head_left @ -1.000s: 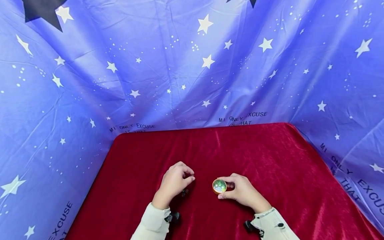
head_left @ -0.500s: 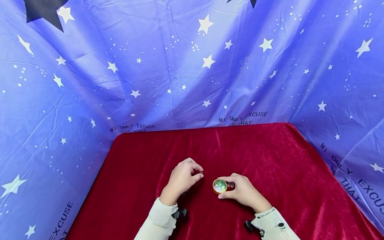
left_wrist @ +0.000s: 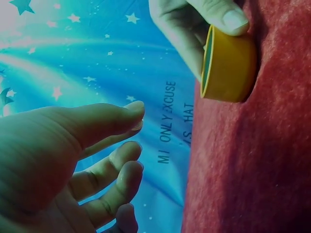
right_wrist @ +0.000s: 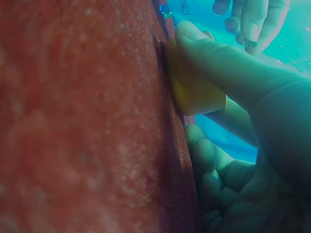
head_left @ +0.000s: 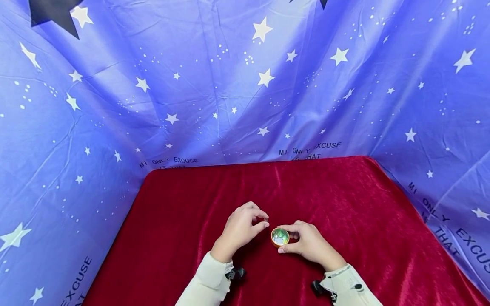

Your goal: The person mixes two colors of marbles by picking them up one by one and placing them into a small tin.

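My right hand [head_left: 308, 243] grips a small round yellow cup [left_wrist: 232, 68] between thumb and fingers. The cup rests on the red cloth, its shiny green inside facing up in the head view. To its left, my left hand [head_left: 242, 226] pinches a tiny glassy piece [head_left: 266, 220] between thumb and forefinger, a little above the cloth and apart from the cup. That piece is too small to identify. Behind the cup in the right wrist view lies a shiny blue bead-like piece [right_wrist: 165, 10]; in the head view my left hand and wrist hide that spot.
Red velvet cloth [head_left: 337, 191] covers the table. A blue curtain [head_left: 214, 93] printed with stars and lettering hangs around the back and both sides. Dark wrist cameras stick out from both cream sleeves [head_left: 208, 278].
My left hand has moved right, toward the cup, with the tiny piece between its fingertips. The right hand and the cup have stayed in place.
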### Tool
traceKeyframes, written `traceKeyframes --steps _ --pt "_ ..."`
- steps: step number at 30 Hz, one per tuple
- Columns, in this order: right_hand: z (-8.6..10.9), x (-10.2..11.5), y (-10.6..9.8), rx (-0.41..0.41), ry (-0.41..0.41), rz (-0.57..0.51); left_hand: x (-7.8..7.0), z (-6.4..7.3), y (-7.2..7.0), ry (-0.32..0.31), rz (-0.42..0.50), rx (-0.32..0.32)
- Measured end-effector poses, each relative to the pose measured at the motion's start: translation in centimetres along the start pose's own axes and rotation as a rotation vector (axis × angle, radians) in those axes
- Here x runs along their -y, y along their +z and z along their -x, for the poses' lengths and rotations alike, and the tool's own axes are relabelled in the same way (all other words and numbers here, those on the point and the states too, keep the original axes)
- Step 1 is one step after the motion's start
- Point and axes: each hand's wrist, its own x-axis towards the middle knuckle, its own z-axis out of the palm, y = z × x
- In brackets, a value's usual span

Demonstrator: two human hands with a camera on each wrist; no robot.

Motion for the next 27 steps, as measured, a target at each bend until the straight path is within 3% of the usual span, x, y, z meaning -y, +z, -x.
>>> traceKeyframes --steps 7,27 --pt "0.0 -0.1 0.1 -0.011 -0.025 -0.009 -0.3 0.1 0.5 0.028 0.013 0.01" --pt "0.0 -0.1 0.0 0.016 0.016 -0.029 -0.8 0.3 1.6 0.088 -0.042 0.027"
